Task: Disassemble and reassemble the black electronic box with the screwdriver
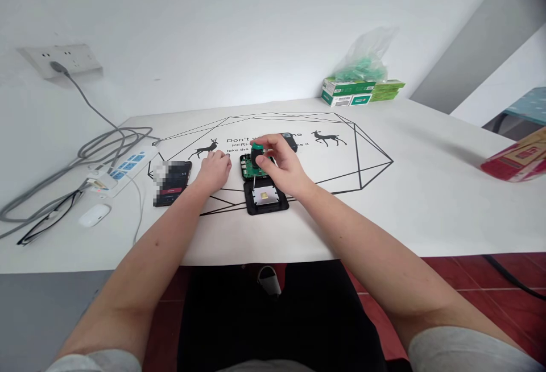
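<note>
My right hand (284,164) grips a short screwdriver (256,157) with a green and black handle, held upright. Its thin shaft points down to where a green circuit board (246,170) in a black case meets the black cover (250,207) in front. Inside that cover lies a silver plate (273,194) with a small gold square. Part of the board is hidden behind the screwdriver and my fingers. My left hand (214,170) rests on the table left of the board, fingers curled in; whatever they hold, if anything, is hidden. A small dark container (290,141) stands behind my right hand.
A phone (173,184), a white earbud case (94,215), glasses (49,218) and a power strip (128,168) with looping grey cables lie at left. Green-and-white boxes (347,87) under a plastic bag (367,59) stand at the back. A red package (518,156) sits at right.
</note>
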The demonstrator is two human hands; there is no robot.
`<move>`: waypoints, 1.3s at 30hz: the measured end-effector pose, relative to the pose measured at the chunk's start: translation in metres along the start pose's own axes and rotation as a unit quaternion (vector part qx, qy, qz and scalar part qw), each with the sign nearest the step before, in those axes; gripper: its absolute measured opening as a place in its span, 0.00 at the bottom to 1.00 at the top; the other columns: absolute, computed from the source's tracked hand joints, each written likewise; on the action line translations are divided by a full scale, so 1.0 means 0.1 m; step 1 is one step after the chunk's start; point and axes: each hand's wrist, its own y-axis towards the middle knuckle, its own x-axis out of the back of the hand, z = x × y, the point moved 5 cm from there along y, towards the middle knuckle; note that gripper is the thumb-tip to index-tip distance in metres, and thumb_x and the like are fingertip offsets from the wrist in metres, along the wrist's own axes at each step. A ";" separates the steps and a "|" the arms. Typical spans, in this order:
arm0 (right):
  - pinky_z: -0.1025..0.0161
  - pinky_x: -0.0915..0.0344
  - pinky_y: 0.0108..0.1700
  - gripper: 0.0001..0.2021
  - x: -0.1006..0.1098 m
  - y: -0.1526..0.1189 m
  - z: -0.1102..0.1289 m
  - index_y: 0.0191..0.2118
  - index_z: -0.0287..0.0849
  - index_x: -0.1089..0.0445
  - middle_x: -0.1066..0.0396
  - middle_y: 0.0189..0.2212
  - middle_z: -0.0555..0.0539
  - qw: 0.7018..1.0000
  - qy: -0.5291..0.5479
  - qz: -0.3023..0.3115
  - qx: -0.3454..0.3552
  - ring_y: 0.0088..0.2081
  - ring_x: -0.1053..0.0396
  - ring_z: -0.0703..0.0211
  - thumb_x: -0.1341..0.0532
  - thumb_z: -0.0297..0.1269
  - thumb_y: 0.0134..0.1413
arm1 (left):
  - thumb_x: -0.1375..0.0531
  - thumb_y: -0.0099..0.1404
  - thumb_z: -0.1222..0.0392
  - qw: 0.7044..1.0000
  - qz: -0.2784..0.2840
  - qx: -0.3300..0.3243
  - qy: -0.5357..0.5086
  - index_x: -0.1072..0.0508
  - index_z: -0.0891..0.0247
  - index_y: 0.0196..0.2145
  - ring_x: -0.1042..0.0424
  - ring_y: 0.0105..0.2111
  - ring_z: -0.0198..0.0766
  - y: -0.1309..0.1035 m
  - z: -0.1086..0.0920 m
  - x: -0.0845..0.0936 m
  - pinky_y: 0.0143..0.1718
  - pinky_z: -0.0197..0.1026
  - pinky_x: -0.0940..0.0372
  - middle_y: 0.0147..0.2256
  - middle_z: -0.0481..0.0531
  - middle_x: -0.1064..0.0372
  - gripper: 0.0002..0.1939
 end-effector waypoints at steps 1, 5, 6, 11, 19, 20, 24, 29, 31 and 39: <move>0.50 0.26 0.53 0.15 -0.01 0.00 0.01 0.57 0.52 0.31 0.25 0.56 0.44 1.000 0.010 0.010 -0.002 0.56 0.26 0.50 0.37 0.49 0.71 | 0.47 0.81 0.61 1.000 0.000 -0.002 -0.001 0.21 0.62 0.55 0.33 0.61 0.61 -0.01 -0.01 0.01 0.60 0.61 0.34 0.60 0.67 0.29 0.16; 0.48 0.26 0.54 0.13 -0.01 0.00 0.03 0.58 0.52 0.31 0.24 0.52 0.44 1.000 -0.023 0.014 0.003 0.50 0.25 0.51 0.39 0.46 0.73 | 0.47 0.81 0.61 1.000 -0.004 -0.007 -0.025 0.22 0.59 0.51 0.35 0.62 0.61 -0.03 -0.06 0.04 0.60 0.62 0.35 0.60 0.64 0.28 0.13; 0.48 0.26 0.53 0.13 -0.01 0.00 0.03 0.58 0.52 0.31 0.24 0.52 0.44 0.999 -0.038 0.012 0.007 0.48 0.26 0.52 0.39 0.46 0.73 | 0.47 0.81 0.61 0.999 -0.005 -0.010 -0.036 0.22 0.59 0.51 0.35 0.61 0.61 -0.03 -0.07 0.05 0.60 0.62 0.35 0.59 0.64 0.28 0.13; 0.50 0.25 0.49 0.16 -0.02 0.02 0.03 0.58 0.52 0.31 0.26 0.50 0.46 0.998 -0.064 0.015 0.014 0.45 0.28 0.53 0.34 0.46 0.69 | 0.48 0.80 0.62 0.994 -0.008 -0.028 -0.103 0.24 0.58 0.46 0.33 0.58 0.57 -0.01 -0.10 0.05 0.60 0.60 0.34 0.54 0.62 0.27 0.12; 0.53 0.24 0.43 0.22 0.13 0.05 -0.10 0.61 0.55 0.36 0.31 0.53 0.45 0.997 -0.049 -0.057 -0.009 0.43 0.29 0.54 0.32 0.49 0.66 | 0.48 0.78 0.56 0.939 0.053 -0.140 -0.310 0.25 0.58 0.47 0.25 0.52 0.49 -0.13 -0.24 0.15 0.59 0.54 0.30 0.50 0.56 0.23 0.12; 0.52 0.23 0.43 0.23 0.18 0.06 -0.12 0.62 0.56 0.37 0.32 0.53 0.45 0.995 -0.047 -0.084 -0.006 0.43 0.29 0.54 0.32 0.51 0.67 | 0.48 0.78 0.56 0.933 0.065 -0.143 -0.324 0.25 0.58 0.47 0.25 0.52 0.48 -0.15 -0.26 0.16 0.60 0.54 0.30 0.50 0.56 0.22 0.12; 0.51 0.21 0.44 0.30 0.32 0.08 -0.15 0.64 0.60 0.41 0.36 0.54 0.44 0.988 -0.035 -0.148 0.002 0.45 0.30 0.52 0.32 0.62 0.66 | 0.47 0.77 0.55 0.920 0.105 -0.127 -0.356 0.24 0.57 0.45 0.22 0.50 0.47 -0.19 -0.32 0.18 0.62 0.58 0.31 0.48 0.53 0.20 0.11; 0.51 0.20 0.44 0.30 0.25 0.06 -0.16 0.64 0.60 0.41 0.36 0.54 0.44 0.992 -0.037 -0.125 0.001 0.45 0.29 0.52 0.34 0.65 0.66 | 0.45 0.76 0.54 0.899 0.139 -0.125 -0.397 0.25 0.58 0.44 0.21 0.47 0.46 -0.22 -0.39 0.20 0.56 0.54 0.27 0.47 0.52 0.19 0.10; 0.51 0.21 0.43 0.29 0.21 0.04 -0.15 0.64 0.60 0.41 0.36 0.54 0.43 0.992 -0.046 -0.117 0.004 0.44 0.30 0.52 0.35 0.65 0.67 | 0.45 0.76 0.54 0.892 0.143 -0.129 -0.409 0.25 0.57 0.44 0.22 0.46 0.45 -0.23 -0.41 0.21 0.54 0.53 0.27 0.47 0.53 0.19 0.10; 0.51 0.20 0.45 0.28 0.26 0.03 -0.14 0.66 0.61 0.42 0.37 0.56 0.43 0.990 -0.056 -0.131 0.018 0.47 0.29 0.51 0.35 0.62 0.69 | 0.45 0.75 0.52 0.890 0.148 -0.132 -0.411 0.26 0.58 0.42 0.24 0.42 0.44 -0.23 -0.42 0.21 0.49 0.50 0.28 0.45 0.53 0.19 0.11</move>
